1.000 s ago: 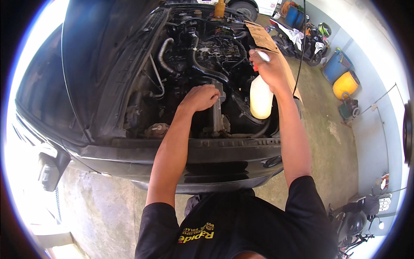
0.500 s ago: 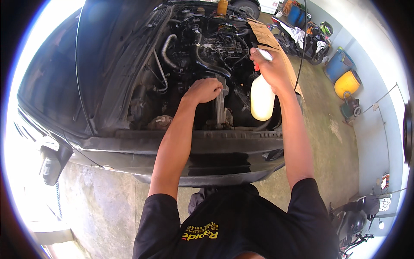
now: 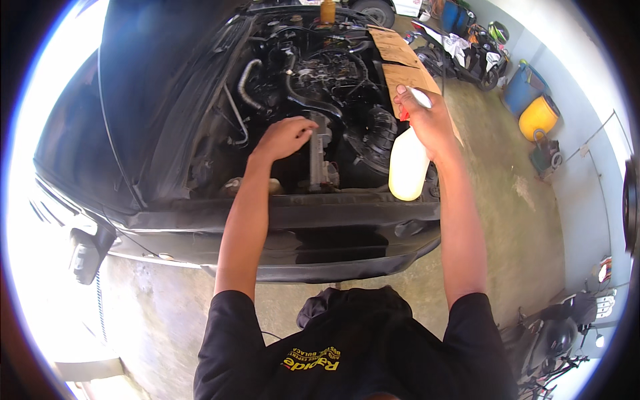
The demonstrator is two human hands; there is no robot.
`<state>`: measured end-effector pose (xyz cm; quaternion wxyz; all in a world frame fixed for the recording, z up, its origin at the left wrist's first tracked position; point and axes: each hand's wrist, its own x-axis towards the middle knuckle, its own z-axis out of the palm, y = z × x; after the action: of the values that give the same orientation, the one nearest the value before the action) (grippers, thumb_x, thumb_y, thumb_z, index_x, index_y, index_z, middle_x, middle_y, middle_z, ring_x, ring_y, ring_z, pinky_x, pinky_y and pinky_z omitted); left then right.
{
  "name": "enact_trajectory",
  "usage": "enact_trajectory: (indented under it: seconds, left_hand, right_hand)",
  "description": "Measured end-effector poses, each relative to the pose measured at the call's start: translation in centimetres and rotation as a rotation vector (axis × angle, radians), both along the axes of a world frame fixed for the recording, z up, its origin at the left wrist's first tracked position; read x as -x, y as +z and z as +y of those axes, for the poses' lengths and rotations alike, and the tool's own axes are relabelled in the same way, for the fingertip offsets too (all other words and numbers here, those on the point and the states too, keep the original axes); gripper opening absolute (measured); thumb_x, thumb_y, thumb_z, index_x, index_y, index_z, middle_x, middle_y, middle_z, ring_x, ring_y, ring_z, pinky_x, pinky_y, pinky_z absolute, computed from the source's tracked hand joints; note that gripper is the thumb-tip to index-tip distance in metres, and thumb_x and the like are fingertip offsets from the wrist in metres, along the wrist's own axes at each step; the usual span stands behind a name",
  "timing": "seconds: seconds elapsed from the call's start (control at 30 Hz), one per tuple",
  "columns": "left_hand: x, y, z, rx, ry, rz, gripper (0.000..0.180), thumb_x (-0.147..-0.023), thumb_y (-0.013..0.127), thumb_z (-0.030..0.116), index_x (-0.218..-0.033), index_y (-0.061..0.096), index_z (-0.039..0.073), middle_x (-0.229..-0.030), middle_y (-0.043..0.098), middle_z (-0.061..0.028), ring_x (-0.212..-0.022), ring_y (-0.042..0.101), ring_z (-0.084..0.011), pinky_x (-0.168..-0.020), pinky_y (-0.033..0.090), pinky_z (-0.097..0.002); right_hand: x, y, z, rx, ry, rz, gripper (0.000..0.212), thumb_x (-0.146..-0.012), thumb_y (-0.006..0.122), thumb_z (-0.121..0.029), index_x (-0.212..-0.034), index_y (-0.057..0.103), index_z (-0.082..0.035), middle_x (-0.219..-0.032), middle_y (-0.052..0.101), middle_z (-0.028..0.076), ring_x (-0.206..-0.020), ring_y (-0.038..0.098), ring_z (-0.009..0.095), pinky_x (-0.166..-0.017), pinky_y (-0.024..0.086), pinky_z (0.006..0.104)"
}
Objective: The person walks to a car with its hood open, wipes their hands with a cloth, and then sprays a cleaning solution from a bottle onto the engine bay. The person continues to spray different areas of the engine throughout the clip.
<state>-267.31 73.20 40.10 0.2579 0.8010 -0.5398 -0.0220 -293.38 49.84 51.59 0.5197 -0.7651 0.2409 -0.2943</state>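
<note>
Both my hands are over the open engine bay (image 3: 313,100) of a glossy black car (image 3: 287,230). With my left hand (image 3: 285,137) I reach in, fingers curled loosely down onto the top of an upright grey metal part (image 3: 318,157) in the middle of the bay; whether I grip it or only touch it I cannot tell. With my right hand (image 3: 427,120) I am wrapped tight round the neck of a pale, translucent plastic spray bottle (image 3: 407,165), its rounded body hanging below my fist over the car's front edge, beside ribbed black hoses (image 3: 373,133). Flat brown cardboard (image 3: 400,60) lies along the right fender.
</note>
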Motion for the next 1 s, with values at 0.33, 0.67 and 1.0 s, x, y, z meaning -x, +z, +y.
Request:
enact_trajectory:
  seconds: [0.33,0.67,1.0]
  left_hand:
    - [27.1,6.0,-8.9,0.362,-0.128,0.288,0.089,-0.098,0.089,0.032,-0.169,0.046,-0.001,-0.168,0.055,-0.0242,-0.159,0.051,-0.0378,-0.133,0.039,-0.0465]
    - [54.3,-2.4,-31.5,0.353,-0.411,0.757,0.136,-0.086,0.095,0.020,-0.180,-0.001,0.000,-0.185,0.015,-0.0310,-0.172,0.021,-0.0485,-0.137,0.030,-0.0493]
    - [53.1,-7.4,-48.9,0.776,-0.052,0.846,0.081,-0.095,0.084,0.018,-0.163,0.045,-0.001,-0.153,0.052,-0.0234,-0.140,0.056,-0.0440,-0.117,0.047,-0.0506]
  right_hand:
    - [19.6,-3.5,-6.3,0.063,-0.052,-0.151,0.064,-0.112,0.069,-0.056,-0.145,0.073,0.000,-0.132,0.079,0.007,-0.115,0.071,0.016,-0.094,0.055,0.0316]
    - [38.0,-7.6,-17.4,0.227,-0.081,0.001,0.054,-0.114,0.068,-0.047,-0.143,0.070,-0.001,-0.154,0.052,0.025,-0.142,0.054,0.041,-0.110,0.051,0.0538]
    - [35.0,-11.1,-34.2,0.553,0.181,0.183,0.099,-0.099,0.086,-0.049,-0.175,0.039,-0.006,-0.181,0.030,0.024,-0.166,0.030,0.049,-0.130,0.038,0.0592]
